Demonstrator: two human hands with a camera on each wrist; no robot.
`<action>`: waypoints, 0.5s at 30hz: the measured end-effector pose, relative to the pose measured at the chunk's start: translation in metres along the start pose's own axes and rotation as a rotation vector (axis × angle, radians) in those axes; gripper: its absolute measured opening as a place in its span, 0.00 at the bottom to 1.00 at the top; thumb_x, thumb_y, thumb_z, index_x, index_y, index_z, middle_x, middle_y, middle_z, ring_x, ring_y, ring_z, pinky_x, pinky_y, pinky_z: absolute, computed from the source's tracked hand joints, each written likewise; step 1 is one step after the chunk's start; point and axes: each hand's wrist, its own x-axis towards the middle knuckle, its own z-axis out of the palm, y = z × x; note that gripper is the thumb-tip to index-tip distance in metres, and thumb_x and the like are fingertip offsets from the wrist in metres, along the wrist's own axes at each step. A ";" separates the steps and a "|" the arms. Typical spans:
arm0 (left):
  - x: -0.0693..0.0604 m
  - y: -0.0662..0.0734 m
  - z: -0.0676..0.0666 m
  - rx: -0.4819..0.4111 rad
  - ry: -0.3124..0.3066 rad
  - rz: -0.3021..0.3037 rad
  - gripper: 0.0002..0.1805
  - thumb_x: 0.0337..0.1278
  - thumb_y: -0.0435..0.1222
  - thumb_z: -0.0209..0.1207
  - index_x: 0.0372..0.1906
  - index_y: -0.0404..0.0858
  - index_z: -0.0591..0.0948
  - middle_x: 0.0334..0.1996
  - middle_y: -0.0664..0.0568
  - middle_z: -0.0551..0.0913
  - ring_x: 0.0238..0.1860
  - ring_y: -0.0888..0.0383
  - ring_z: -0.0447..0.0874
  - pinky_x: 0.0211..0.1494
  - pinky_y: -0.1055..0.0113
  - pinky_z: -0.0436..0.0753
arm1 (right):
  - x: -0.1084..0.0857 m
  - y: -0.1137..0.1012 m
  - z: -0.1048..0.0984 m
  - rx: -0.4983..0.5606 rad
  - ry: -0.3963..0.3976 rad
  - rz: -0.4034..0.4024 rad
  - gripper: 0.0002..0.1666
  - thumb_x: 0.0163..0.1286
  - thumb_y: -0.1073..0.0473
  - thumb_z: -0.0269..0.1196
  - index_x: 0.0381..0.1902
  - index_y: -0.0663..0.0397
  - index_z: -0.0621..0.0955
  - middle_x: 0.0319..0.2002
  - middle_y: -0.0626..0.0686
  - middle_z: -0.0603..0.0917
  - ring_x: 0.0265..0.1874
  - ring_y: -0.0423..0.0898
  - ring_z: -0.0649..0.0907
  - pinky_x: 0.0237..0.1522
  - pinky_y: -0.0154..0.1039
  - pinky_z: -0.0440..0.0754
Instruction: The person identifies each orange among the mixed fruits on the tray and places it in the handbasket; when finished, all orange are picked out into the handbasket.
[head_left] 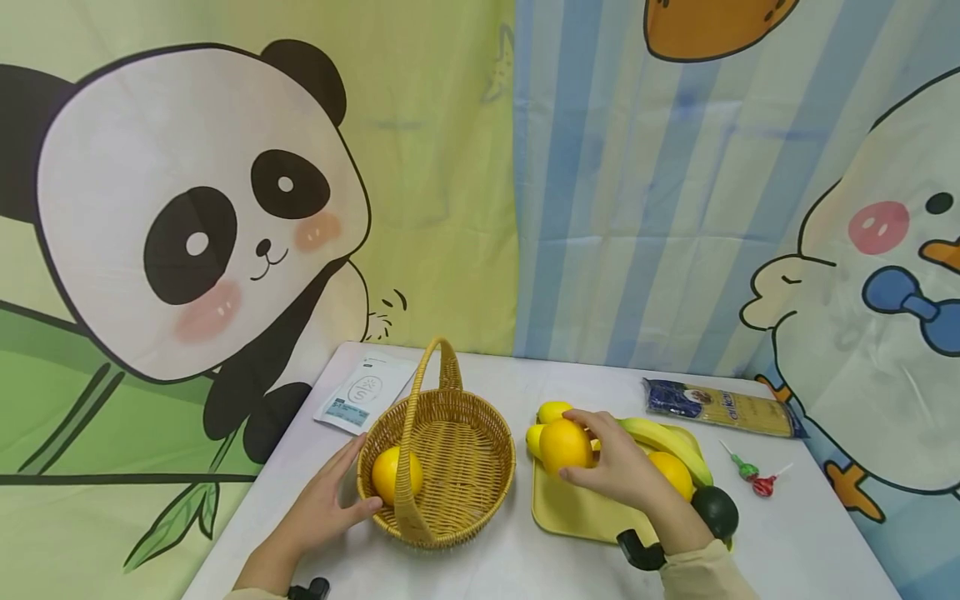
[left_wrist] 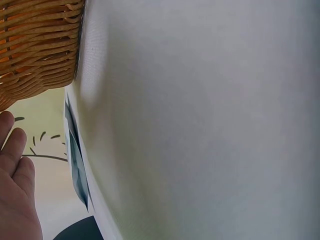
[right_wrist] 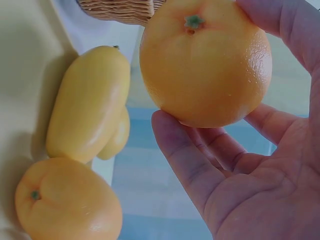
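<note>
My right hand (head_left: 617, 467) holds an orange (head_left: 566, 446) between thumb and fingers, raised over the left part of a yellow tray (head_left: 570, 514). In the right wrist view the orange (right_wrist: 206, 65) shows its green stem mark. My left hand (head_left: 318, 506) rests against the left side of a wicker basket (head_left: 480, 475), fingers fairly straight and thumb at the rim. Another orange (head_left: 386, 477) lies inside the basket at the left, partly behind the upright handle. In the left wrist view the fingers (left_wrist: 15, 150) lie just beside the basket wall (left_wrist: 40, 45).
On the tray lie bananas (head_left: 663, 442), another orange (head_left: 672, 475) and yellow mango-like fruits (head_left: 555, 411). A dark green round fruit (head_left: 715, 511) sits at its right edge. Behind are a pasta pack (head_left: 723, 408) and a white pouch (head_left: 363, 392); two lollipops (head_left: 763, 486) lie right.
</note>
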 end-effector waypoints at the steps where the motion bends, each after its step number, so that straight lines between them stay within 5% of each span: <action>1: 0.000 0.000 0.000 -0.001 0.001 0.001 0.59 0.54 0.61 0.71 0.86 0.56 0.52 0.83 0.42 0.59 0.80 0.32 0.61 0.74 0.24 0.66 | 0.001 -0.001 -0.001 -0.005 0.001 -0.009 0.48 0.56 0.49 0.80 0.73 0.46 0.74 0.60 0.56 0.78 0.54 0.52 0.81 0.49 0.43 0.88; 15: -0.002 0.001 -0.002 -0.001 0.002 0.008 0.58 0.55 0.61 0.71 0.85 0.55 0.52 0.83 0.41 0.59 0.80 0.32 0.61 0.73 0.24 0.66 | 0.016 -0.012 -0.008 0.017 -0.012 -0.020 0.49 0.57 0.48 0.80 0.74 0.46 0.72 0.61 0.58 0.77 0.56 0.55 0.81 0.52 0.50 0.90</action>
